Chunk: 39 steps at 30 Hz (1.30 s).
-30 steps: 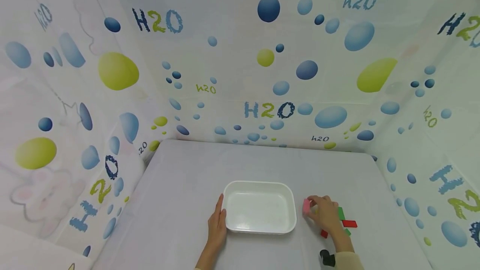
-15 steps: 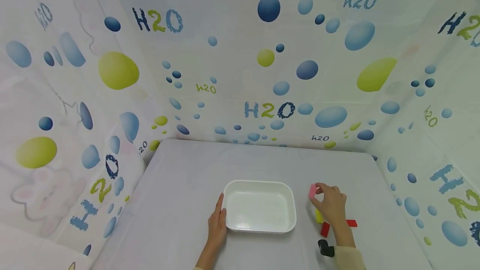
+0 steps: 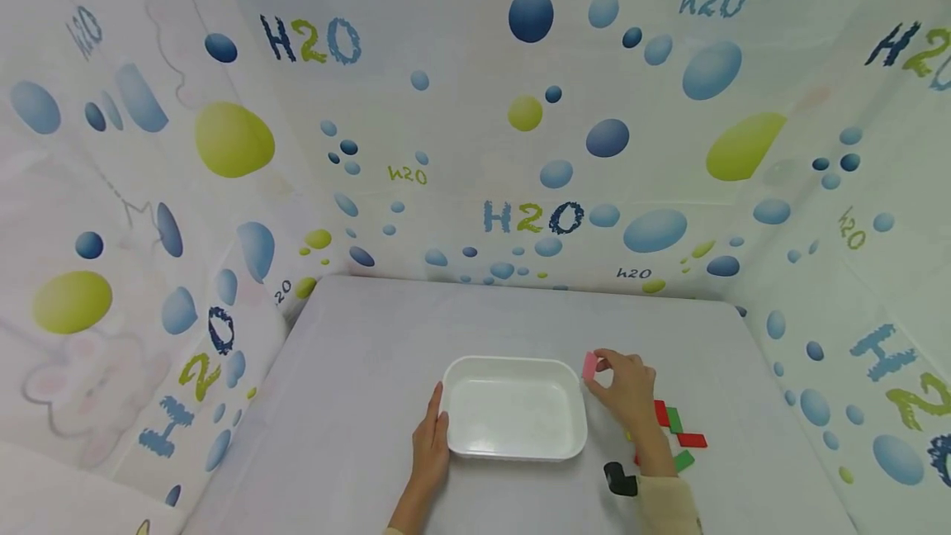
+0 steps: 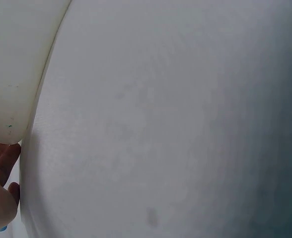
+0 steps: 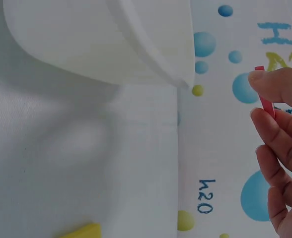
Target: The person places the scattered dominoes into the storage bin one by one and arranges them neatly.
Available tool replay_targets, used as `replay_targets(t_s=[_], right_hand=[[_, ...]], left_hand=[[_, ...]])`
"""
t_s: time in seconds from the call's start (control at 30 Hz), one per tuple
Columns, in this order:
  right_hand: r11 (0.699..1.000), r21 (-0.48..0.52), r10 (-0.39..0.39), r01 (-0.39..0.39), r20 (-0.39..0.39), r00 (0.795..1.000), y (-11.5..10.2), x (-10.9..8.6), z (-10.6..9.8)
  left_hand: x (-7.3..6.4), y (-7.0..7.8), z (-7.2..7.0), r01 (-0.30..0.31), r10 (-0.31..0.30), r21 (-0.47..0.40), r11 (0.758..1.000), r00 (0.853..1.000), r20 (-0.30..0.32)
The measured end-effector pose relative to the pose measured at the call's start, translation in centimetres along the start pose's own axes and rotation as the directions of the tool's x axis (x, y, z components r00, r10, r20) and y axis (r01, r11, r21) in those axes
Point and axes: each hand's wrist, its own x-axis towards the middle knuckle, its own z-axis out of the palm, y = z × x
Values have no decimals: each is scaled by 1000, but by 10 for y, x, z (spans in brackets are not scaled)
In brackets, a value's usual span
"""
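A white rectangular tray point(image 3: 513, 411) lies on the table, nothing in it. My left hand point(image 3: 431, 452) rests against its left side with fairly straight fingers; the left wrist view shows that hand point(image 4: 2, 178) touching the tray's edge point(image 4: 17, 89). Between thumb and fingertips my right hand point(image 3: 627, 390) pinches a small pink block point(image 3: 590, 366), raised close to the tray's right rim. From the right wrist the same block point(image 5: 266, 101) looks thin and reddish, seen edge-on.
Right of the tray lie several small blocks, among them a red block point(image 3: 660, 412), a green block point(image 3: 674, 419) and another red one point(image 3: 692, 440). My right forearm partly covers others. In the right wrist view a yellow block point(image 5: 84, 231) shows. Patterned sheets enclose the table.
My right hand has lifted the pink block off the table beside the other blocks and carried it left, up to the tray's right rim. The left hand and tray have stayed put.
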Motion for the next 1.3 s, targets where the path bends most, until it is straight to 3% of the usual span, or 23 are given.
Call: replay_targets(t_s=[0.67, 1.07, 1.3], right_hand=[[996, 35, -89, 87, 56, 994, -36, -2, 42], [976, 14, -219, 219, 85, 972, -70, 1, 69], [971, 16, -239, 239, 154, 959, -87, 2, 87]], left_hand=[[0, 3, 0, 15, -15, 2, 1000, 1000, 6], [0, 3, 1, 18, -18, 23, 1000, 1000, -16], [-1, 3, 0, 12, -10, 40, 999, 1000, -29]])
